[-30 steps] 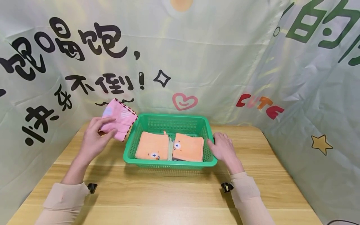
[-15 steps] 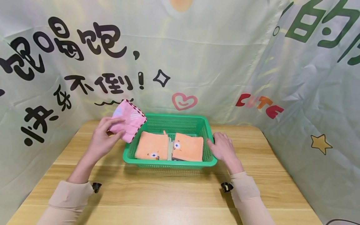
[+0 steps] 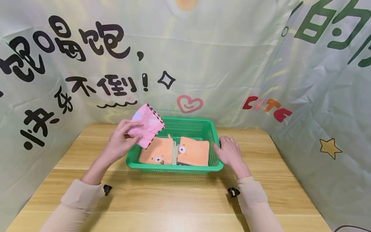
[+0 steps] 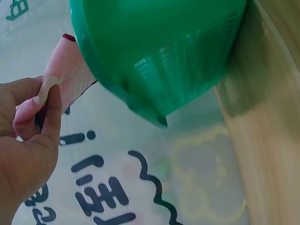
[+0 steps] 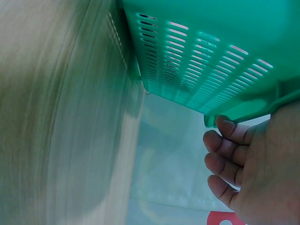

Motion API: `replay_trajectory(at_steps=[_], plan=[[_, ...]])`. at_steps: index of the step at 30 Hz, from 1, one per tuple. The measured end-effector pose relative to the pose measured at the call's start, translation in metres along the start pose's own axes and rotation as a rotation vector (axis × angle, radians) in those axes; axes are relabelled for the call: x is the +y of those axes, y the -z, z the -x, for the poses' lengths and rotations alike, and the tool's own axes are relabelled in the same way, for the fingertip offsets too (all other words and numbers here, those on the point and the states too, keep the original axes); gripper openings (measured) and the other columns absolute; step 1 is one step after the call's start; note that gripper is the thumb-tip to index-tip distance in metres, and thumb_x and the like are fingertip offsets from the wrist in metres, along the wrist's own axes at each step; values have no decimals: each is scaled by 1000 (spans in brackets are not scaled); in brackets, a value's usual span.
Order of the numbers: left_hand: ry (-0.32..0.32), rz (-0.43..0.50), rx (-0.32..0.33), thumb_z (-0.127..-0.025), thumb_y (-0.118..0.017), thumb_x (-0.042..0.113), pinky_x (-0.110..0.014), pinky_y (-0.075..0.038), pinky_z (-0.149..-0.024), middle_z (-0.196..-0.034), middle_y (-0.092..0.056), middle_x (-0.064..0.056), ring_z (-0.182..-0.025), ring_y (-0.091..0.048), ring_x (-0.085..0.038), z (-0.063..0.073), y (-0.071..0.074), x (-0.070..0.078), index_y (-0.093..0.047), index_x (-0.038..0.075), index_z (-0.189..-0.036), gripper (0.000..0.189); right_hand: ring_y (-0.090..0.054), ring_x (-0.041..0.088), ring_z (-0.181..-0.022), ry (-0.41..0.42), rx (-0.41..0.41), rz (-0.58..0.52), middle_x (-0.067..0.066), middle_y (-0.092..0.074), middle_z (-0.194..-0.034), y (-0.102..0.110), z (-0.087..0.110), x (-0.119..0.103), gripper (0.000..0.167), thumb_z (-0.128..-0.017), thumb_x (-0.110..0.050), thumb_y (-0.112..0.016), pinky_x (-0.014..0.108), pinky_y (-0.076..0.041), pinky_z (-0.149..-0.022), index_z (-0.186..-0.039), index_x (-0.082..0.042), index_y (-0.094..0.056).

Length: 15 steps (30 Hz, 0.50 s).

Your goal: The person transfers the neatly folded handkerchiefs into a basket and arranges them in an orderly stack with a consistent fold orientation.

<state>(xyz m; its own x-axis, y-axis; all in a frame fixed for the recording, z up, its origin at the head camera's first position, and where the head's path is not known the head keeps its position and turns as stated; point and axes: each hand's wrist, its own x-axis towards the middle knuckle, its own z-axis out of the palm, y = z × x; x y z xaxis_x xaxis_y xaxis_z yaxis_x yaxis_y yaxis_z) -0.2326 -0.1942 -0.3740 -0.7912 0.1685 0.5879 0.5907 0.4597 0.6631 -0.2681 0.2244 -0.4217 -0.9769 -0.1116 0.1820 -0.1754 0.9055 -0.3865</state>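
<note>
A pink folded cloth (image 3: 149, 124) with a dark-and-light checked edge is pinched between the thumb and fingers of my left hand (image 3: 120, 140). It hangs over the left part of a green plastic basket (image 3: 162, 167). In the left wrist view the cloth (image 4: 72, 68) bends near the basket wall (image 4: 164, 61). My right hand (image 3: 230, 153) holds the basket's right rim, thumb over it. From the right wrist view, its curled fingers (image 5: 227, 161) sit outside, under the rim. Inside the basket lie two orange folded cloths (image 3: 194, 151) with embroidered faces; the pink cloth partly covers the left one.
Pale green cloth (image 3: 166, 132) shows in the gap between the orange ones. The basket stands on a wooden table (image 3: 174, 199). Behind and at both sides hangs a printed fabric backdrop (image 3: 220, 64).
My left hand has carried the pink cloth rightward, from beside the basket to above its left part. My right hand and the basket have stayed in place.
</note>
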Motion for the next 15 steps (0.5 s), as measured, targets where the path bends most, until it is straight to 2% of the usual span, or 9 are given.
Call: replay_trajectory(at_steps=[10,15], plan=[[-61,19,-81,-85,-77,-13,-13,-51,-76,-117,-58,-12,-92,-55,-18,-12,-21,9,-72,5,-123,43,-48,33,-93,-1,-4,-5,9,-56,-92,-1,0,1,31,-104,-38,-51,44,-35,-80,-96,-8,-57],[-100,18,-121,-85,-74,-17,-16,-50,-75,-119,-59,-12,-98,-57,-22,-17,-29,14,-73,6,-122,44,-48,33,-93,0,-3,-9,9,-56,-92,-1,-1,1,31,-105,-38,-51,44,-35,-79,-96,-9,-57]])
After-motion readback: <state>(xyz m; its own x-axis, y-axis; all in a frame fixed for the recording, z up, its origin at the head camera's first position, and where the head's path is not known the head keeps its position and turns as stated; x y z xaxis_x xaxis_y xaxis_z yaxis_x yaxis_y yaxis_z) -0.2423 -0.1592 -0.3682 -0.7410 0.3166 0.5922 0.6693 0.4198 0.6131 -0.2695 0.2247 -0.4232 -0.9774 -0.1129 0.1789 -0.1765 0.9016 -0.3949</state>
